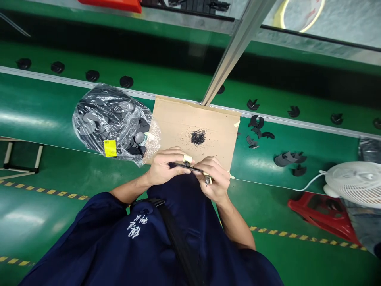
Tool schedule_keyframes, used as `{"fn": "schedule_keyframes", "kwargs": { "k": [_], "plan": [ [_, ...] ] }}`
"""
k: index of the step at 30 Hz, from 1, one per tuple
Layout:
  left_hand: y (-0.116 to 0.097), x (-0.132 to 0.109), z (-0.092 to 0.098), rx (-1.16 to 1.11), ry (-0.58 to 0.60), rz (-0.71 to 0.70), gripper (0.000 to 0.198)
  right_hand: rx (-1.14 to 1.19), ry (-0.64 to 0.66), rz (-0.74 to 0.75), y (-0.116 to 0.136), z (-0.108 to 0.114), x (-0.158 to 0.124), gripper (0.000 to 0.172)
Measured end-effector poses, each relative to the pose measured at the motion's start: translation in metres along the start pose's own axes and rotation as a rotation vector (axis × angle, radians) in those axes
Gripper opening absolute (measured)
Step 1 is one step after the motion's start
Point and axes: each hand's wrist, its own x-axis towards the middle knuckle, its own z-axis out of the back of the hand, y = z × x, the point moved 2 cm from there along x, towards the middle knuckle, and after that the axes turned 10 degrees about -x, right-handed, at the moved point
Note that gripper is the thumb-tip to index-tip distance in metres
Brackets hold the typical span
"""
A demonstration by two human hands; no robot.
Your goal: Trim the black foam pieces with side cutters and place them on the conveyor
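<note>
- Black flat piece (pixel 195 169), held at the cardboard's (pixel 174 115) near edge.
- Left hand (pixel 163 167) pinches one end; right hand (pixel 216 178) is clamped on the other.
- Dark crumbs (pixel 198 137) lie mid-cardboard.
- Plastic bag (pixel 89 109) sits left of the cardboard, overlapping it.

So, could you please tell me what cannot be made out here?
All in the head view:
Black part: seen nearly edge-on, its ends covered by fingers.
What the right hand grips: hidden by its curled fingers.
Black specks on the cardboard sheet: too small individually.
Black discs in the clear bag: overlap and glare hide their count.
Tape roll: cut off by the top edge.
White fan: cut off by the right edge.
</note>
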Motion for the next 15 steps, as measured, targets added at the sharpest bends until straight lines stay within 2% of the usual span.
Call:
{"fn": "schedule_keyframes", "kwargs": {
  "k": [4, 5, 9, 15],
  "plan": [
    [0.002, 0.0, 0.001, -0.247, 0.097, 0.165, 0.058, 0.16, 0.001, -0.074, -0.002, 0.0, 0.0, 0.006],
    [0.002, 0.0, 0.001, -0.287, 0.104, 0.215, 0.057, 0.213, 0.001, -0.099, -0.003, -0.001, 0.0, 0.006],
    [0.005, 0.0, 0.002, -0.31, 0.079, 0.315, 0.028, 0.343, 0.036, -0.188, -0.009, -0.004, -0.002, 0.012],
    [0.005, -0.001, -0.003, -0.312, 0.099, 0.309, 0.023, 0.276, 0.039, -0.302, -0.011, -0.001, -0.002, 0.031]
  ]
}}
